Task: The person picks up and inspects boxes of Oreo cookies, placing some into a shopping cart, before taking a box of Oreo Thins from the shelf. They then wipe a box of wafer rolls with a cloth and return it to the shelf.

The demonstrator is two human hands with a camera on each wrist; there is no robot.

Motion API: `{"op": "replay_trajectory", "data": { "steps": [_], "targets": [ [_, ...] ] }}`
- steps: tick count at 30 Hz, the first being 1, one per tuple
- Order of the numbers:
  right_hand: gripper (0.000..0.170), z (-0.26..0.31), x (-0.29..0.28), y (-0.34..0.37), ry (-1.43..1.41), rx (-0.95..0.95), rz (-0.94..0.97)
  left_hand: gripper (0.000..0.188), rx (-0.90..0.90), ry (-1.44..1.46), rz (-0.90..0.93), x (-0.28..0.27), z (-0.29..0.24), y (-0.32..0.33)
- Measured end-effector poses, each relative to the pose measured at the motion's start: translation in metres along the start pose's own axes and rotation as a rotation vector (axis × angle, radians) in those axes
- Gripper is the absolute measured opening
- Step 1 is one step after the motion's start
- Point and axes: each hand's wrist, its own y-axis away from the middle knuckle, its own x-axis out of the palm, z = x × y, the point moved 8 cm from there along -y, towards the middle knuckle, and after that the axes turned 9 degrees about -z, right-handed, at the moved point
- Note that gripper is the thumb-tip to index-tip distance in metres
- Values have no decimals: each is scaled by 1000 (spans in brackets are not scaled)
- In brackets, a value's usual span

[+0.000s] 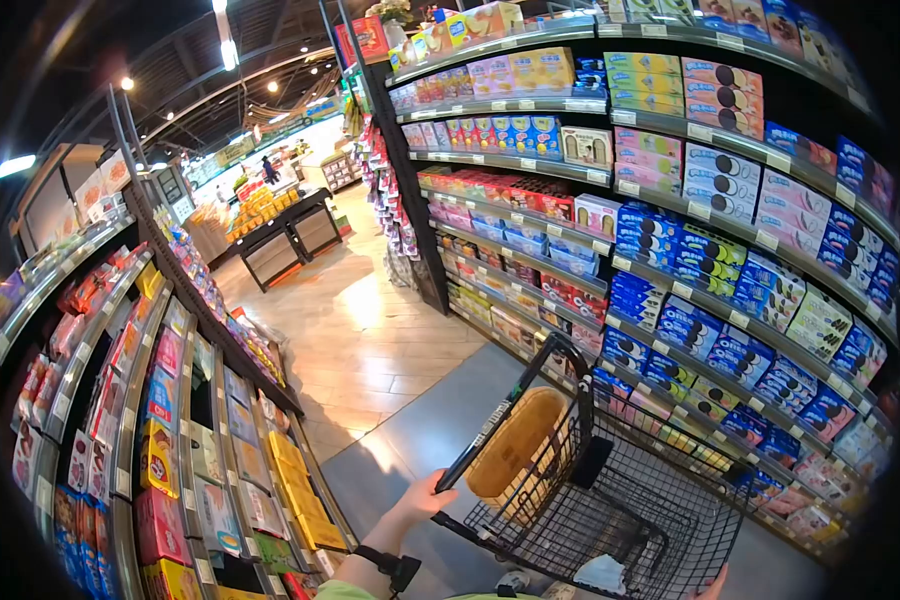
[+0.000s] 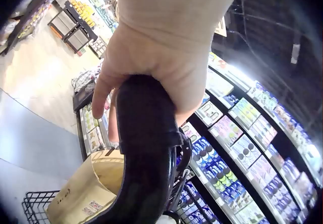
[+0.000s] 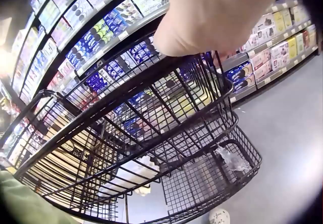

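A black wire shopping cart (image 1: pixel 660 500) stands in the aisle. My left hand (image 1: pixel 425 500) grips its black handle near one end; in the left wrist view the fingers of this hand (image 2: pixel 156 57) wrap around the thick handle (image 2: pixel 146 118). My right hand (image 1: pixel 712 583) shows only in part at the cart's lower edge. From the right wrist, this hand (image 3: pixel 217 17) holds the basket's top rim (image 3: pixel 126 85), its fingers partly hidden. A brown paper bag (image 1: pixel 515 450) stands inside the cart beside the handle. A white item (image 1: pixel 600 574) lies low in the cart.
Shelves of blue and coloured biscuit boxes (image 1: pixel 720 250) rise along the right side, close to the cart. Shelves of packaged snacks (image 1: pixel 160 450) line the left. Ahead, wooden floor (image 1: pixel 340 350) leads to a dark display table (image 1: pixel 290 240) with orange goods.
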Motion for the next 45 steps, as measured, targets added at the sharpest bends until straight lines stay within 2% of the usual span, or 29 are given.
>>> {"op": "replay_trajectory", "data": {
  "steps": [2,3,5,6,7,9,10,14,16,17,18,19,21,22,23,25,27,28,29,32,33,35,37,39,41,43,45],
  "targets": [
    [76,-40,23,-10,-294,31,9,46,33,-11,-4,1,5,-6],
    [76,-36,18,-9,-293,45,0,46,58,-17,-3,2,12,-11],
    [76,4,0,-8,124,-177,-81,46,92,-30,12,5,15,-12],
    [75,-39,21,-14,-354,37,-13,46,82,-24,-4,5,14,-12],
    [75,-38,16,-13,-353,48,-26,47,72,-16,-21,7,13,-13],
    [75,-18,1,-13,171,-163,-131,50,81,-1,-5,12,12,-15],
    [76,-44,12,-18,9,-31,-88,51,132,-5,-13,15,5,-14],
    [77,-87,20,-26,-71,55,-78,60,188,-26,30,30,-13,-14],
    [94,-131,28,-32,55,249,-36,62,225,-34,47,41,-24,-13],
    [94,-153,30,-38,60,257,-38,64,267,-48,67,46,-34,-13],
    [94,-167,27,-44,106,193,-67,74,262,-87,115,50,-53,-6],
    [93,-182,24,-43,154,142,-103,74,271,-93,147,57,-48,-7],
    [95,-193,13,-40,169,13,-192,87,457,-143,95,73,-55,-6],
    [93,-208,10,-42,192,-3,-219,97,398,-93,209,86,-54,-5],
    [91,-232,9,-44,250,-1,-252,97,421,-99,282,98,-61,0],
    [83,-248,-9,-42,318,115,-277,100,707,-255,194,109,-83,12],
    [79,-229,-32,-25,475,115,-475,100,791,-250,304,128,-98,25],
    [79,-214,-39,-19,513,123,-542,100,813,-372,327,135,-107,33],
    [77,-199,-40,-13,468,117,-550,100,839,-496,340,142,-112,38],
    [70,-143,-31,-2,301,108,-541,100,898,-524,471,169,-132,60],
    [59,-113,-26,0,262,32,-552,100,938,-558,501,180,-139,67],
    [46,-60,-7,9,175,-130,-478,98,1009,-483,572,200,-153,83],
    [34,4,8,23,106,-251,-306,95,1109,-610,647,221,-165,99],
    [26,55,15,41,75,-407,-258,91,1188,-596,725,243,-175,115],
    [25,82,24,56,-7,-414,-201,88,1210,-446,838,261,-187,130],
    [32,94,35,68,-149,-324,-164,90,1252,-401,871,280,-191,135],
    [42,100,37,76,-270,-207,-163,88,1259,-217,946,296,-200,138]
  ]
}}
